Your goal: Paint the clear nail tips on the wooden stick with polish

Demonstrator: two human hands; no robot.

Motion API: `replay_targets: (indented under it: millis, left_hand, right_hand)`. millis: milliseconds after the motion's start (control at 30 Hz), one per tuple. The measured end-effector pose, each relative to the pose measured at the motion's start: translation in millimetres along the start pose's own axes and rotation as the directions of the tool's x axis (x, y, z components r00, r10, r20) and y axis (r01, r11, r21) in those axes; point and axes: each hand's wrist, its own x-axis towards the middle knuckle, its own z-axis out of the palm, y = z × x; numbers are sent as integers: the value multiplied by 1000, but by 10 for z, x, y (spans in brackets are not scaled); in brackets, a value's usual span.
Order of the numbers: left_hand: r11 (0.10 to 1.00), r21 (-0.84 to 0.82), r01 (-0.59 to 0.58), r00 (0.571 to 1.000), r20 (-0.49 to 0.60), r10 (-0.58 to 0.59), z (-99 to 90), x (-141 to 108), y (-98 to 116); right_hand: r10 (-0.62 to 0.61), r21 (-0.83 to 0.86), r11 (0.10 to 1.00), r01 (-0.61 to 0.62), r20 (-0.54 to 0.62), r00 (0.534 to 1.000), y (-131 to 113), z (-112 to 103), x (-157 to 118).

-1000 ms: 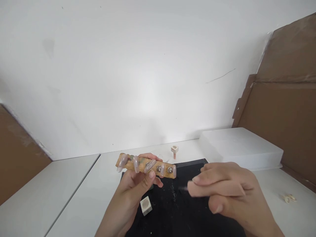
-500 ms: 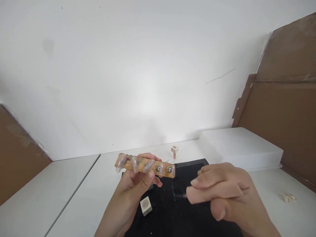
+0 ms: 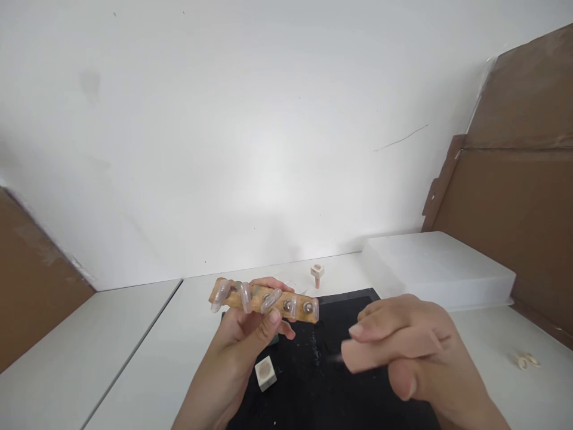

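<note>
A white wall [image 3: 268, 143] with a thin dark line on its right part fills most of the view. Below it lies the pale counter [image 3: 138, 358], crossed by a dark seam at the left. Brown cardboard [image 3: 514, 203] stands along the right side, with another brown panel [image 3: 36, 286] at the left edge. A black mat [image 3: 308, 394] lies on the counter under the hands, and a translucent white plastic box [image 3: 443, 263] sits beyond it at the right, against the wall.

The right hand [image 3: 430, 358] pinches a thick pink stick [image 3: 380, 350] between thumb and fingers over the mat. A thin blurred tip points left from the stick, apart from the wooden strip. The left hand [image 3: 237, 349] grips that wooden strip [image 3: 256, 303], thumb in front and fingers behind, raised and nearly level. Five glossy pale nail tips [image 3: 245, 297] sit along it at different angles, with round silver studs [image 3: 308, 307] near its right end.

A white cube [image 3: 265, 373] with a round mark rests on the mat below the left hand; a green piece [image 3: 274, 340] is mostly hidden behind that hand. A small white block on a pink peg [image 3: 317, 273] stands near the wall. Pale rings [image 3: 522, 362] lie at the far right.
</note>
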Motion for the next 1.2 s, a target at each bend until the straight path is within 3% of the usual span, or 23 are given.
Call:
replay_targets:
  millis: [67, 167, 367, 500, 667, 833, 967, 1200]
  left_hand:
    - [1000, 10, -7, 1000, 9, 7, -7, -8, -8]
    - [1000, 16, -20, 1000, 19, 19, -3, -21, -18]
    - [1000, 22, -3, 1000, -1, 3, 32, 13, 18]
    - [1000, 21, -9, 1000, 1, 9, 24, 12, 24]
    - [999, 29, -34, 999, 15, 34, 44, -26, 3]
    - [1000, -9, -15, 1000, 5, 15, 72, -9, -1]
    - [1000, 7, -15, 1000, 14, 15, 51, 15, 0]
    - [999, 32, -43, 999, 33, 42, 14, -5, 0]
  right_hand:
    - [49, -47, 997, -54, -99, 994, 8, 6, -6]
    - [43, -57, 997, -52, -146, 988, 11, 34, -8]
    - [118, 119, 986, -118, 8, 993, 3, 20, 30]
    - [127, 122, 983, -135, 73, 989, 38, -22, 15]
    - [95, 115, 989, -89, -46, 994, 61, -12, -29]
    - [91, -5, 996, -91, 16, 996, -10, -30, -12]
    - [75, 94, 992, -83, 85, 994, -48, -30, 35]
    - [51, 63, 997, -53, 29, 998, 30, -25, 13]
